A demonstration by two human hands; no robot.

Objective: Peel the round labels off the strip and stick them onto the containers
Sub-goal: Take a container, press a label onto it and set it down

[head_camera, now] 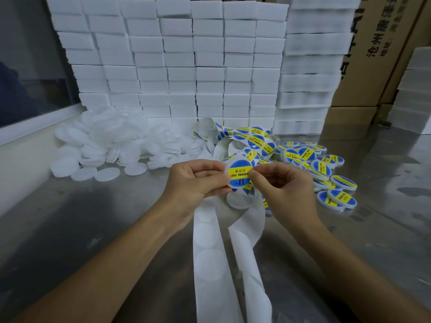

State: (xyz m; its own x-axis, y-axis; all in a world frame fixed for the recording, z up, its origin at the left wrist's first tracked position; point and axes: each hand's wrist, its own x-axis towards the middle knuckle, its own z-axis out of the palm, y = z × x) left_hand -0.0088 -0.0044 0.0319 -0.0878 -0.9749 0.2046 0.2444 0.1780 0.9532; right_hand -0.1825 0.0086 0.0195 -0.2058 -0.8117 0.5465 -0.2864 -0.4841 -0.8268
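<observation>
A round blue and yellow label (pixel 240 172) sits between both hands above the steel table. My left hand (pixel 194 183) grips the white backing strip (pixel 207 241) just beside the label. My right hand (pixel 279 190) pinches the label's right edge with thumb and forefinger. The used strip hangs down toward me with round bare patches. More labelled strip (pixel 251 138) coils behind the hands. One plain round container (pixel 239 200) lies on the table under the hands. Labelled containers (pixel 326 173) are heaped to the right.
A heap of plain white round containers (pixel 105 145) covers the table's left rear. Stacked white foam blocks (pixel 186 61) form a wall at the back. Cardboard boxes (pixel 384 54) stand at the right rear. The steel table (pixel 105 229) stretches to either side of my arms.
</observation>
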